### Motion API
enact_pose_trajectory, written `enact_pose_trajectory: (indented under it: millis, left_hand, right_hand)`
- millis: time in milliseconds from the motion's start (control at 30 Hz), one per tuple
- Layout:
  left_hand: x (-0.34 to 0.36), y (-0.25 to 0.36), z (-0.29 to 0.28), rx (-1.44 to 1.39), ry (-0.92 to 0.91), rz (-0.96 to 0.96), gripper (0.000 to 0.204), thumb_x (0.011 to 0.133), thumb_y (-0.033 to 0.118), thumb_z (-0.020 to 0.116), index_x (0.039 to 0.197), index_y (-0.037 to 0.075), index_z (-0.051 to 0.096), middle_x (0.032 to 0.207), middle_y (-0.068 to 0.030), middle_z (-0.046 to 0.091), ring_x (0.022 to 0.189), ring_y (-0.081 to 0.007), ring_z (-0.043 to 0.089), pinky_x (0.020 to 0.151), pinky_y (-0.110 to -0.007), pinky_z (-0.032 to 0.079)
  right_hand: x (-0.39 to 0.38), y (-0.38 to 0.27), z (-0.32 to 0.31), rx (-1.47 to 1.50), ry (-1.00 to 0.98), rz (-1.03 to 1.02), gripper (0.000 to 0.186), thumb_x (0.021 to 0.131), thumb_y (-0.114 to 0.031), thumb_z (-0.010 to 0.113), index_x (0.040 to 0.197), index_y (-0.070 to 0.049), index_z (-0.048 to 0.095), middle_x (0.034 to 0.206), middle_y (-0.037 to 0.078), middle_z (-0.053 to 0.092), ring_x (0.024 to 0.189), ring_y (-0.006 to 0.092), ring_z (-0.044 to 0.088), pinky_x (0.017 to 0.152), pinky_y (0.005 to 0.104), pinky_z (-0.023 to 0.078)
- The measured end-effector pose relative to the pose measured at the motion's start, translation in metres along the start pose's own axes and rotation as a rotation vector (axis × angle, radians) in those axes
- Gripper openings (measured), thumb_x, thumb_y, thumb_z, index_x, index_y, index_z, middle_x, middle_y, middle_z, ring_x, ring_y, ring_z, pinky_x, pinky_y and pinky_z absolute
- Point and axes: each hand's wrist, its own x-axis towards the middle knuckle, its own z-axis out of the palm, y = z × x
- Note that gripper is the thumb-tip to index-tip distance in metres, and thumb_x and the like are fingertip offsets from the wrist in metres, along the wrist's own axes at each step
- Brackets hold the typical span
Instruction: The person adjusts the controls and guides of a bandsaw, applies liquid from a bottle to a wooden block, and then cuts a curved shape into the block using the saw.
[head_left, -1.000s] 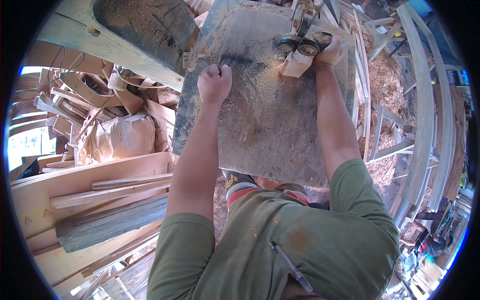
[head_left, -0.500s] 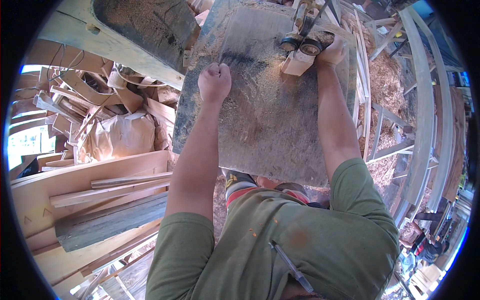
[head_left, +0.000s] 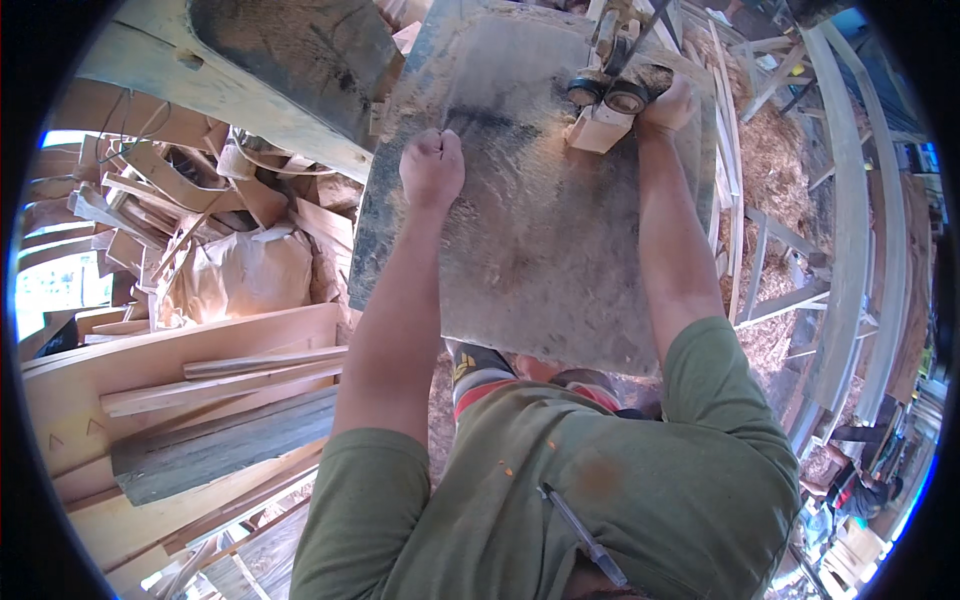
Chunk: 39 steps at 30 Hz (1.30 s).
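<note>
A worn grey table top, dusted with sawdust, lies in front of me. My left hand is closed in a fist over its left part, and whatever it may hold is hidden. At the far right, a pale wooden block sits under a saw guide with two dark round wheels. My right hand is closed against the right side of the guide. Its fingertips are hidden behind the wheels, so what they grip cannot be made out. Sawdust and a dark smear lie between the hands.
A thick wooden beam and a dark panel border the table's far left. Wood offcuts and stacked planks fill the left side. Long timber strips and wood shavings lie to the right. Another person is at the far right.
</note>
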Motion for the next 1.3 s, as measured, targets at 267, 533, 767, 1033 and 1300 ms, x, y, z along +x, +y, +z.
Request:
enact_pose_trajectory:
  millis: [267, 533, 767, 1033, 1300]
  left_hand:
    - [0.004, -0.011, 0.005, -0.040, 0.046, 0.028, 0.036, 0.091, 0.024, 0.054, 0.067, -0.002, 0.059, 0.077, -0.0238, 0.064, 0.076, -0.0446, 0.062, 0.071, -0.051, 0.049]
    - [0.004, -0.013, 0.008, -0.075, 0.059, -0.086, 0.036, 0.091, 0.028, 0.056, 0.070, -0.001, 0.060, 0.077, -0.0242, 0.065, 0.077, -0.0466, 0.064, 0.072, -0.052, 0.051]
    - [0.010, 0.008, 0.009, -0.076, -0.007, -0.115, 0.033, 0.089, 0.031, 0.057, 0.073, 0.004, 0.069, 0.077, -0.0228, 0.067, 0.077, -0.0449, 0.066, 0.073, -0.051, 0.052]
    - [0.011, -0.012, 0.013, 0.124, 0.025, -0.043, 0.037, 0.086, 0.032, 0.056, 0.071, 0.000, 0.068, 0.075, -0.0269, 0.066, 0.075, -0.0472, 0.067, 0.073, -0.053, 0.054]
    - [-0.065, 0.021, 0.012, 0.095, -0.018, 0.248, 0.041, 0.086, 0.045, 0.069, 0.074, 0.006, 0.072, 0.091, -0.0079, 0.073, 0.095, -0.0320, 0.066, 0.094, -0.051, 0.042]
  right_hand:
    - [0.009, -0.011, -0.002, 0.497, 0.028, 0.265, 0.022, 0.090, -0.019, 0.057, 0.096, -0.002, 0.070, 0.099, 0.016, 0.073, 0.088, 0.0349, 0.068, 0.078, 0.0448, 0.051]
    - [0.055, -0.020, -0.036, 0.983, 0.051, 0.590, 0.039, 0.095, -0.026, 0.047, 0.105, 0.000, 0.074, 0.101, 0.018, 0.073, 0.091, 0.0261, 0.068, 0.079, 0.0459, 0.054]
    - [-0.004, 0.038, -0.106, 0.193, -0.150, 0.185, 0.041, 0.101, -0.032, 0.044, 0.095, 0.000, 0.068, 0.089, 0.012, 0.070, 0.086, 0.0234, 0.065, 0.079, 0.0415, 0.049]
    - [-0.077, -0.027, -0.255, 1.012, -0.621, 0.751, 0.041, 0.103, -0.035, 0.054, 0.124, 0.000, 0.061, 0.114, 0.012, 0.067, 0.100, 0.0186, 0.063, 0.091, 0.0355, 0.050]
    - [-0.119, -0.114, -0.370, 0.407, -0.381, 0.919, 0.054, 0.096, -0.034, 0.064, 0.135, 0.001, 0.052, 0.119, 0.015, 0.065, 0.105, 0.0247, 0.062, 0.093, 0.0368, 0.049]
